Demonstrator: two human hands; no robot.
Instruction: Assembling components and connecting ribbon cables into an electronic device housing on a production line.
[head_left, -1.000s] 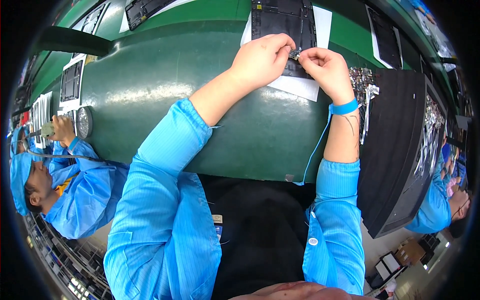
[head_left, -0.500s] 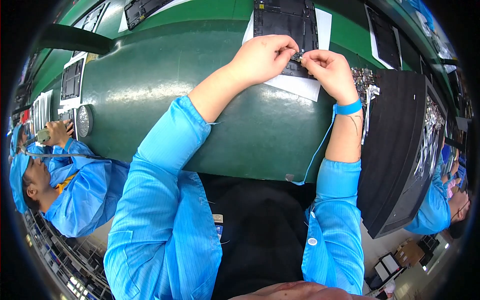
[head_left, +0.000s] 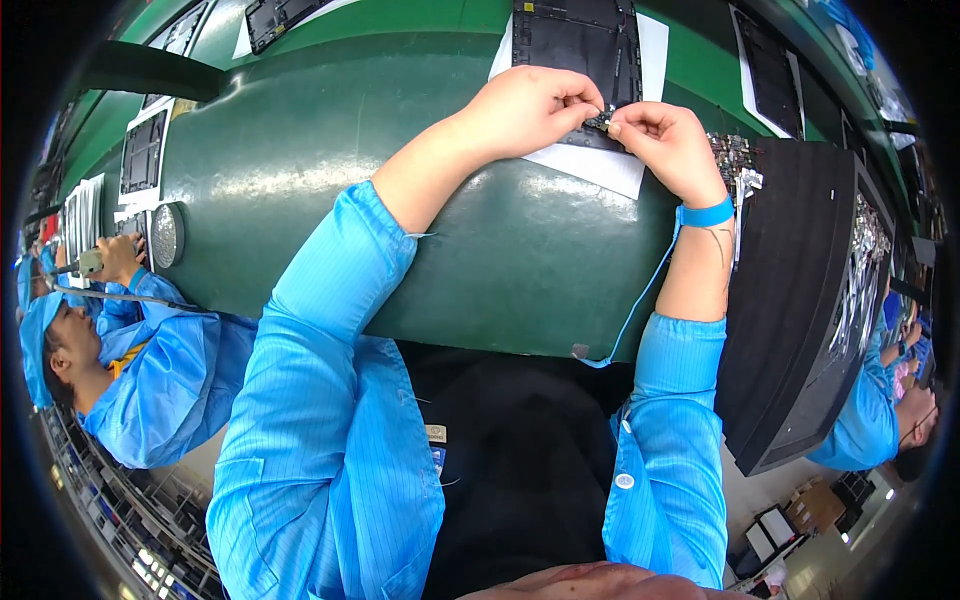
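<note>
Between my two hands sits a small circuit board (head_left: 600,121), pinched at its left end by my left hand (head_left: 540,108) and at its right end by my right hand (head_left: 668,145). Both sets of fingers are closed on it. The board is right over the near end of a black device housing (head_left: 578,50); whether it touches the housing I cannot tell. Under the housing lies a white sheet (head_left: 590,172), its near corner sticking out toward me. A blue wrist strap (head_left: 707,214) with a thin cord circles my right wrist.
Right of my right arm stands a black box (head_left: 790,300) with silvery strips, and a heap of small circuit boards (head_left: 732,152) lies at its far end. More black housings (head_left: 768,75) rest on sheets along the green table (head_left: 330,140). At left, a co-worker in blue (head_left: 165,390) holds a tool.
Both hands stay pinched on the small circuit board, with only slight finger shifts. The whole view has moved a little. At left, the co-worker's hands and tool have shifted slightly.
</note>
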